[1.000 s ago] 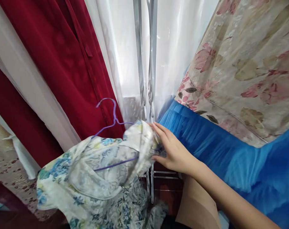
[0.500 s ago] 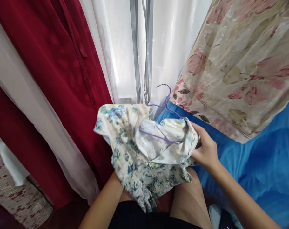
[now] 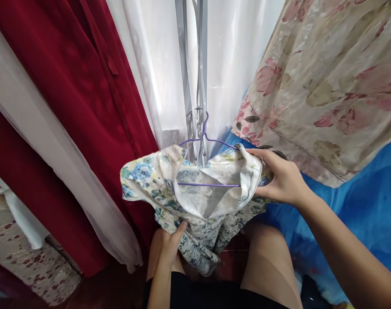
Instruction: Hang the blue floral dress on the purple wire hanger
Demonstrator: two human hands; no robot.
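A white garment with blue and yellow flowers hangs on a thin purple wire hanger. My right hand is closed on the garment's right shoulder and the hanger end inside it. My left hand pinches the garment's lower front from below. The hanger's hook rises in front of a silvery metal rack post, close to it; whether it rests on the post I cannot tell.
A dark red garment and sheer white cloth hang at left. A beige cloth with pink flowers hangs at right over bright blue tulle. My knees show below, above a dark red floor.
The garment and hanger have swung from the lower left up to the centre. My left hand has come into view and taken the lower front. The hook now stands by the metal post.
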